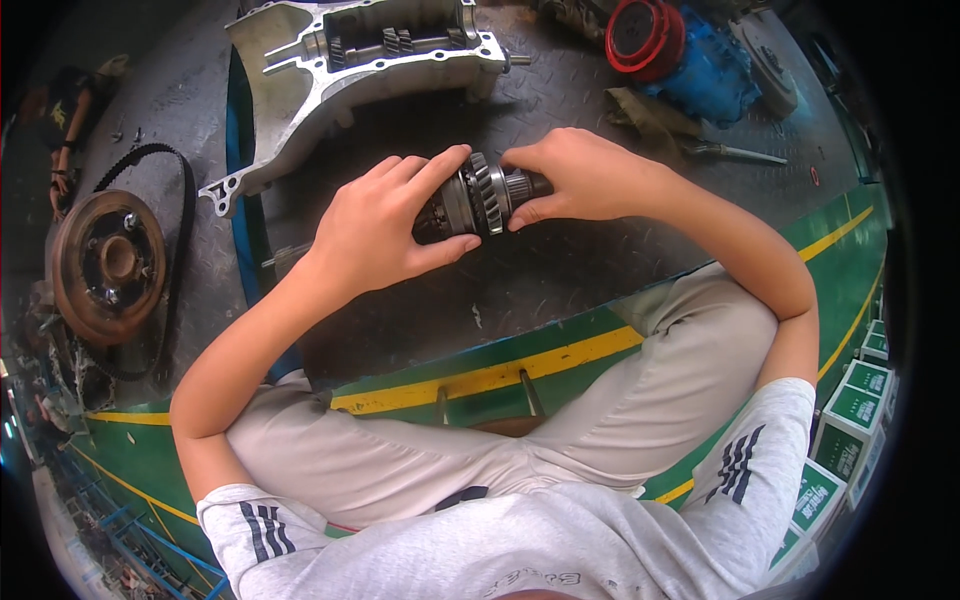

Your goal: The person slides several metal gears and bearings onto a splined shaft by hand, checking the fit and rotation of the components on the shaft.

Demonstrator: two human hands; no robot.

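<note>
A gear shaft with a toothed gear and metal rings lies across the space between my hands, just over the dark metal table. My left hand wraps round its left part, thumb below and fingers above, covering much of that end. At the other end, my right hand grips the splined, narrower part between thumb and forefinger. Beyond my hands stands an open cast-metal gearbox housing, with another geared shaft visible inside it.
On the left lie a rusty pulley wheel and a black belt. A blue machine part with a red ring, a cloth and a pointed tool are at the far right. Green-and-white boxes stand beyond my right elbow; another person is far left.
</note>
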